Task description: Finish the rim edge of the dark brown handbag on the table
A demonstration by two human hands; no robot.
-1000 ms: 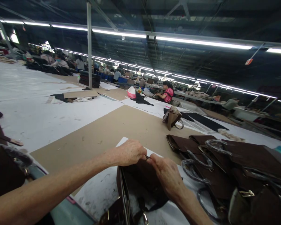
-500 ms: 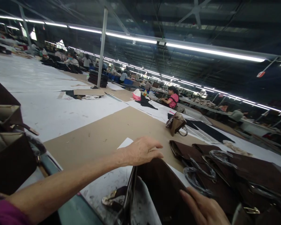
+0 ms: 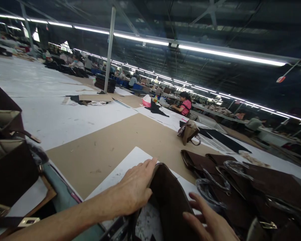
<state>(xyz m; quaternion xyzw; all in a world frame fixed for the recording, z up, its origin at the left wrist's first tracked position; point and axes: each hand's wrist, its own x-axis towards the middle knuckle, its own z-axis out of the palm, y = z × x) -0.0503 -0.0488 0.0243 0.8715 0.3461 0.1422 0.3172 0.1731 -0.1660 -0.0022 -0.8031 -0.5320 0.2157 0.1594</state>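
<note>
Extending its fingers, our left hand meets the rim, gripping or not we cannot tell, of a dark brown bag gaping before us at the table, wall smoothly bowed; our right hand spreads loose fingers alongside.

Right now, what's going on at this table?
A person is handling an open-topped dark brown bag above a stained white sheet. The left hand is at its rim; the right hand, fingers spread, is at its other side. More dark brown bags with clear-wrapped handles lie in a pile to the right.
</note>
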